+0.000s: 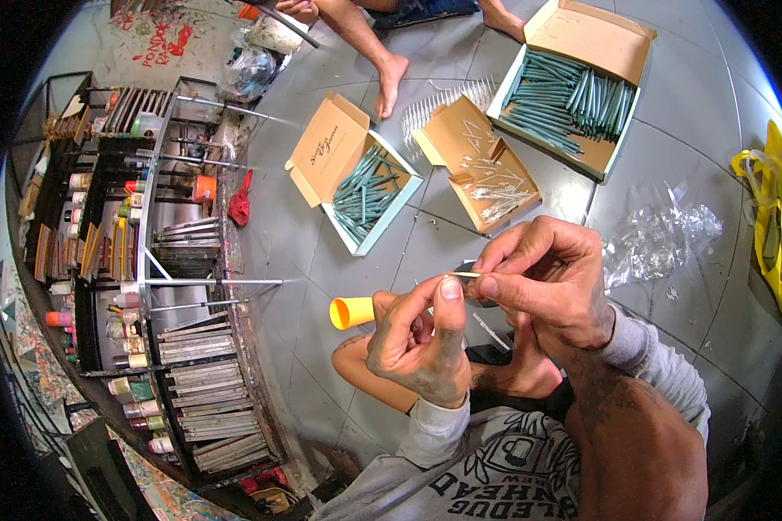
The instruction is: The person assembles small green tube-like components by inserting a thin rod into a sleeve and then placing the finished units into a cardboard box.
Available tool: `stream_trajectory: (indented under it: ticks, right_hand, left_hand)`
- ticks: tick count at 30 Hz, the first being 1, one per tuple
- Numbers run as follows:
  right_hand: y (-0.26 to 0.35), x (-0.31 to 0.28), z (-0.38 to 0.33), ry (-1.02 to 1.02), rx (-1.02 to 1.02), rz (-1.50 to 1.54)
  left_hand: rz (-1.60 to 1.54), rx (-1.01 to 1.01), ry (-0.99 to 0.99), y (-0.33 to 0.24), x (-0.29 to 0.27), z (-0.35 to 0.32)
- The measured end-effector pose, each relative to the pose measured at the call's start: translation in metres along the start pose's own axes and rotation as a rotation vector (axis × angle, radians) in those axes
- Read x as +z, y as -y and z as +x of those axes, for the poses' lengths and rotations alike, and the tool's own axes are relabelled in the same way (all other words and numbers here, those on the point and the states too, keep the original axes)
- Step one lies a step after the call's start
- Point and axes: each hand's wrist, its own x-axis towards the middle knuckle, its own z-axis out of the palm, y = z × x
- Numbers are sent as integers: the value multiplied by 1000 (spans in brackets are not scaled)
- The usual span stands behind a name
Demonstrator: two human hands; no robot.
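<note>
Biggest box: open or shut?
Open: the biggest box has its lid swung back, and the teal sticks inside are in plain view.

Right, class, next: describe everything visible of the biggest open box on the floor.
The biggest open box, apparently cardboard, is brown inside with pale blue-green outer edges. It sits on grey floor tiles, its lid opened back at the far end. Many slender teal sticks lie inside in slanted groups, leaving some bottom bare. A bare foot is close by the lid; contact is unclear.
</note>
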Motion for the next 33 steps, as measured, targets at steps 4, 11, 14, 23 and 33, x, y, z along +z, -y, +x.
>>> stream_trajectory:
  ticks: [4,11,14,23,33]
  right_hand:
    - [-3,-1,0,4,-9,30]
    - [-5,0,1,13,-17,51]
    - [-6,0,1,8,-9,75]
    - [-6,-2,1,28,-14,57]
    - [-2,-1,1,6,40,74]
  left_hand:
    - [4,-8,-4,-1,0,-1]
    - [2,4,-13,-3,0,0]
    - [-6,28,-10,0,1,-1]
    - [11,54,11,0,-1,0]
    - [55,67,59,3,-4,1]
